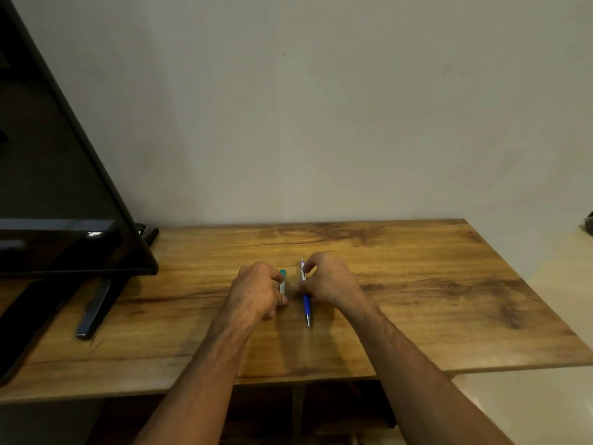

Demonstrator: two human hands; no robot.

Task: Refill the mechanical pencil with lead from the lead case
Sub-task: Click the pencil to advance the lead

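– Pencil [306,303] location, quick?
– On the table [433,300], near the middle. By size: plain pale wall [321,107] fills the top half, and the wood-grain table sits against it.
– Left side?
– Black monitor [48,187], screen dark, standing on the table's left end. 1 stand foot [96,305] angles toward the near edge.
– Arms?
– 2 bare forearms come in from the bottom edge and converge mid-table: left forearm [205,374], right forearm [417,364].
– Hands?
– Left hand [256,292] is back up with fingers curled, forefinger and thumb pinching the lead case [282,282]. Right hand [330,282] is just beside it, fingers curled, thumb on the pencil's left side, forefinger bent over near its far end. It's clamped on the pencil.
– Hands touching each other?
– Close. Cannot tell if the thumbs meet.
– Pencil detail?
– Blue barrel, silvery tip pointing at the near edge, pale upper part pointing at the wall. Lies roughly front to back. Tip end looks to be on the table; cannot tell if the far end is lifted.
– Case?
– Small, flat, teal top, pale body. It's just left of the pencil and parallel to it, partly hidden by the left fingers. Cannot tell if it's open, or off the table.
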